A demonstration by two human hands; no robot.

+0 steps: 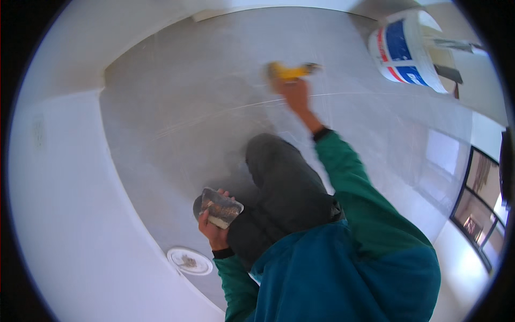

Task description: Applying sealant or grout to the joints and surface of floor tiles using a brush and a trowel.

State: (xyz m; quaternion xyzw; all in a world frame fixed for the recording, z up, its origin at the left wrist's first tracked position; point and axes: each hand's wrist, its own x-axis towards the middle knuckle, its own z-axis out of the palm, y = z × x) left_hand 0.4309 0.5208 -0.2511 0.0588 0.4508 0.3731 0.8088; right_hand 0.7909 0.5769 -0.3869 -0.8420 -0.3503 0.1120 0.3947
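Note:
My left hand (215, 234) rests by my knee with its fingers wrapped round a small rectangular tub (221, 208). The tub is see-through and dirty, with brownish, crumbly matter in it. Stretched out ahead over the grey floor (204, 80), my right hand (292, 91) grips a yellow hand tool (287, 71) with a dark end. Motion blurs the tool, so its exact kind cannot be made out. Close in front of the right hand's wrist, a thin pale line runs across the floor.
A white bucket (394, 51) with blue and red print stands far right, with tools sticking out of its mouth. Near my left hand, a white oval lid or dish (189, 262) holds a little debris. White walls (59, 177) border the left; a dark-framed window (479, 206) is at right.

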